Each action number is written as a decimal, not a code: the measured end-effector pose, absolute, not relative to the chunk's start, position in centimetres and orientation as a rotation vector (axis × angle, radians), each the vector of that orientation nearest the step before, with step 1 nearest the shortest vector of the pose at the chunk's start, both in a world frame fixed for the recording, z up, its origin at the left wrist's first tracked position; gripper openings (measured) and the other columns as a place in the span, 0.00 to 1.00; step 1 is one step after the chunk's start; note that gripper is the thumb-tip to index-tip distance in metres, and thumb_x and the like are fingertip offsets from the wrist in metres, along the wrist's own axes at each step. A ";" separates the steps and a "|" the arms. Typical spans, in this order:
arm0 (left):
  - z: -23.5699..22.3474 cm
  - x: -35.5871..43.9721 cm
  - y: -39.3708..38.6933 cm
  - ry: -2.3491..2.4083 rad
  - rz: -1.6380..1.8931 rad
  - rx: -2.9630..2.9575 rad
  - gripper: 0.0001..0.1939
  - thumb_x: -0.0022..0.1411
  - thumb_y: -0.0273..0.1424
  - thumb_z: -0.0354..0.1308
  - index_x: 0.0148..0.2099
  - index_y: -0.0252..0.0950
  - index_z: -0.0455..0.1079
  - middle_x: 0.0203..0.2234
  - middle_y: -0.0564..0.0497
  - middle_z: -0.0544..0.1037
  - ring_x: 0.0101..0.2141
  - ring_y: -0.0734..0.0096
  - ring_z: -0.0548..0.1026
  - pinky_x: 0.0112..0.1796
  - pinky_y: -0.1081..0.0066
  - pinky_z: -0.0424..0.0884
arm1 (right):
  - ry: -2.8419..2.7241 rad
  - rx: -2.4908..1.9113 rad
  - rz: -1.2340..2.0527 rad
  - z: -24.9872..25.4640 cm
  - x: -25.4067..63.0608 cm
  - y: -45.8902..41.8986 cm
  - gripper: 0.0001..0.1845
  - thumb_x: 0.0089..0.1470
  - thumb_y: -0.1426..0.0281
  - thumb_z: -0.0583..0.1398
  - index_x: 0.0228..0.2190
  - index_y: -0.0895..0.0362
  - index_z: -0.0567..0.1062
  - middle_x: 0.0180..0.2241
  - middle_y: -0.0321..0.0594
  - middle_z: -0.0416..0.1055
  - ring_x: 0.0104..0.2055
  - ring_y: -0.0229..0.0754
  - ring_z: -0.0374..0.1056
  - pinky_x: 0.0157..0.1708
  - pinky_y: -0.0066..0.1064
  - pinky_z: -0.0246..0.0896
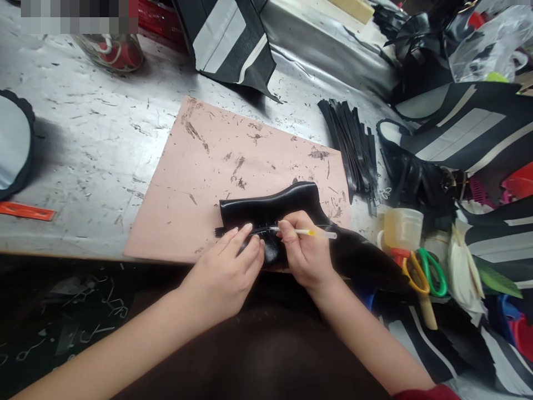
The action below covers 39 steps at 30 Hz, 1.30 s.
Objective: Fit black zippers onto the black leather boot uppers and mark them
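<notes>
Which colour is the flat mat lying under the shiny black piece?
Pale pink with dark marks; the mat shows best in the head view.

Head cam POV, facing forward and down
Pretty close in, left hand (227,264) and right hand (307,250) just below mid-frame, gray bench (104,128) stretching out ahead.

The black piece (266,209) looks like smooth, glossy leather, the pen (325,234) plastic, the pink board (225,150) matt.

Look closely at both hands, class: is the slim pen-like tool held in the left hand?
No, the right hand grips the pen-like tool, while the left hand touches the black piece.
</notes>
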<state>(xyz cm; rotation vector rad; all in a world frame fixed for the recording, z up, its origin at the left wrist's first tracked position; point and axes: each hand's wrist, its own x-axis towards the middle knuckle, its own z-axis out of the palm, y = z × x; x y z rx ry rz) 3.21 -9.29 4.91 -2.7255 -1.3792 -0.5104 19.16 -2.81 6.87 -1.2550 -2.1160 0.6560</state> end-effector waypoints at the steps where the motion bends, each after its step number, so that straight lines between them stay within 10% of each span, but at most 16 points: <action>1: 4.9 3.2 -9.3 -1.379 -0.508 -2.726 0.19 0.55 0.21 0.47 0.49 0.23 0.68 0.45 0.38 0.74 0.50 0.48 0.68 0.49 0.56 0.67 | -2.124 -1.257 0.653 6.9 19.1 -2.8 0.10 0.58 0.69 0.50 0.26 0.55 0.64 0.21 0.34 0.66 0.23 0.35 0.63 0.24 0.26 0.58; 39: 4.9 2.9 -9.3 -1.448 -0.632 -2.748 0.17 0.59 0.27 0.50 0.50 0.25 0.67 0.46 0.39 0.73 0.51 0.50 0.67 0.50 0.56 0.67 | -1.702 -0.967 0.629 10.2 19.5 -5.0 0.16 0.58 0.67 0.49 0.20 0.54 0.60 0.18 0.31 0.56 0.21 0.36 0.59 0.27 0.31 0.61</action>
